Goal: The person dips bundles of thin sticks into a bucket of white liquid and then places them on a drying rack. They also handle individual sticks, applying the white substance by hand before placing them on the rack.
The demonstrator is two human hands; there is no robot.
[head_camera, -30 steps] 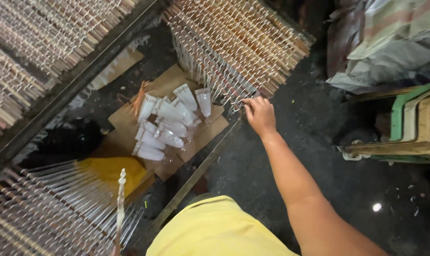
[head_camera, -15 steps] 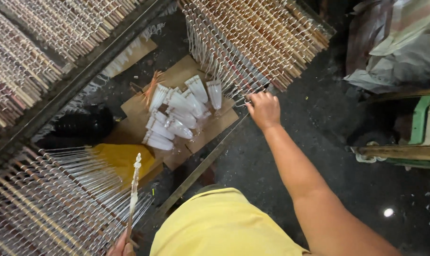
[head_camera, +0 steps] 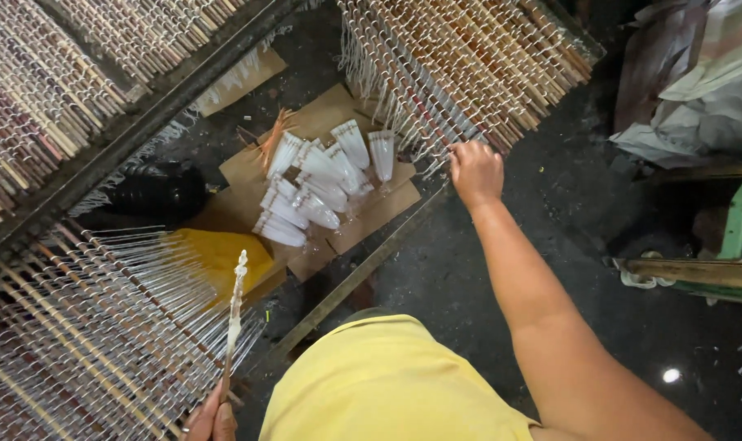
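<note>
**Hands at two racks of coated sticks**

The right hand (head_camera: 476, 171) reaches to the near edge of a slanted rack of sticks (head_camera: 477, 65), fingers closed on a stick end there. The left hand (head_camera: 212, 418), at the bottom edge of the view, has its fingers clamped on a white-coated stick (head_camera: 235, 314), held upright, seemingly to keep the coating clear of the lower rack (head_camera: 85, 343). White cones (head_camera: 314, 192) lie on cardboard (head_camera: 363, 224) on the dark, grimy floor (head_camera: 567, 245).

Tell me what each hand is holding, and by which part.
Left hand grips a white-coated stick by its bare lower end. Right hand closes on rack sticks at their lower edge.
</note>
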